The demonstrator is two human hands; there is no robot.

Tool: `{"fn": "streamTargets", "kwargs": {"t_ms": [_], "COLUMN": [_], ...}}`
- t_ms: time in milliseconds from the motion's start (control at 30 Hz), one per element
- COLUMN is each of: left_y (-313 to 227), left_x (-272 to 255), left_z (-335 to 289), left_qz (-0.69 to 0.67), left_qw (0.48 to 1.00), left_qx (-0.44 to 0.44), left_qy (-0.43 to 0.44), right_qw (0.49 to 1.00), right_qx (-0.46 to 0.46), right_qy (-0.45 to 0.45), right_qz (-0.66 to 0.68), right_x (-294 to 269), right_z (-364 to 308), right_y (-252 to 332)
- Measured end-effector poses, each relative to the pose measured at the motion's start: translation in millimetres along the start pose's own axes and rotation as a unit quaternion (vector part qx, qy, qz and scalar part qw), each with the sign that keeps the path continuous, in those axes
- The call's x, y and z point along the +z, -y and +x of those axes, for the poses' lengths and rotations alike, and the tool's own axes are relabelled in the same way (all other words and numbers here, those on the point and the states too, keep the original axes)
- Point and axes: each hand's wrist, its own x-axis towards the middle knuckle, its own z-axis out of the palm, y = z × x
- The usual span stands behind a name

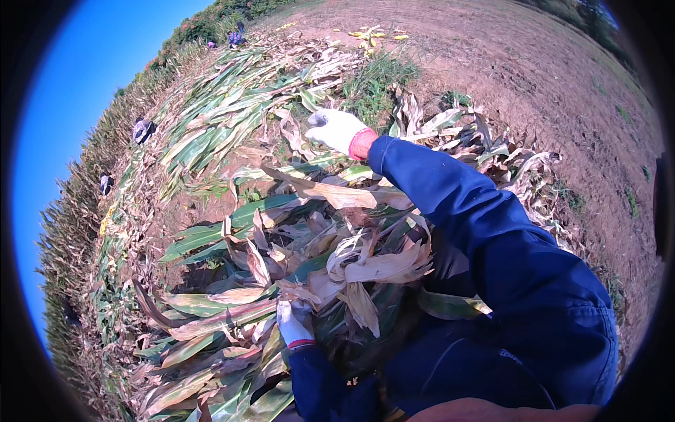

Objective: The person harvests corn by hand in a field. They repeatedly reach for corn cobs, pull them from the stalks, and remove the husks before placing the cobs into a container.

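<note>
My left hand [292, 325], in a white work glove with a red cuff edge, is low in the middle of the head view. Its fingers are closed at the base of pale, peeled-back corn husks [383, 267]; what lies inside the grip is partly hidden. My right hand [335, 131], gloved the same way with a grey palm side, reaches forward over the cut stalks. Its fingers are loosely bent and apart, and nothing shows in them. Below and left of my hands lie cut corn stalks [204, 304] with long green and tan leaves.
Yellow corn ears [369, 42] lie in a small heap on bare soil [506, 63] ahead. A green grass tuft [380, 81] grows beyond my right hand. Flattened stalks [225, 98] stretch away to the left, beside standing dry corn [70, 232]. Several other people [143, 131] are farther off.
</note>
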Motion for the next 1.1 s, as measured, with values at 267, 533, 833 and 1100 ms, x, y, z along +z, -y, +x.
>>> {"fn": "streamTargets", "kwargs": {"t_ms": [267,533,833,1100], "left_y": [-58.9,-5.0,71.0,82.7], "left_x": [91.3,101.6,45.9,40.6], "left_z": [-25.0,54.8,109.3,119.2], "left_qz": [0.124,0.55,0.757,0.772], "left_qw": [0.988,0.786,0.574,0.566], "left_qx": [0.04,0.248,0.252,0.266], "left_qy": [0.086,0.131,0.183,0.111], "right_qw": [0.943,0.935,0.869,0.87], "right_qx": [0.111,0.062,0.117,-0.039], "right_qy": [0.279,0.315,0.445,0.431], "right_qz": [-0.141,-0.153,-0.184,-0.237], "right_x": [80.0,100.5,119.5,171.3], "right_z": [-251.3,-274.0,-241.2,-122.2], "right_y": [-44.3,-49.1,-62.0,-134.5]}}
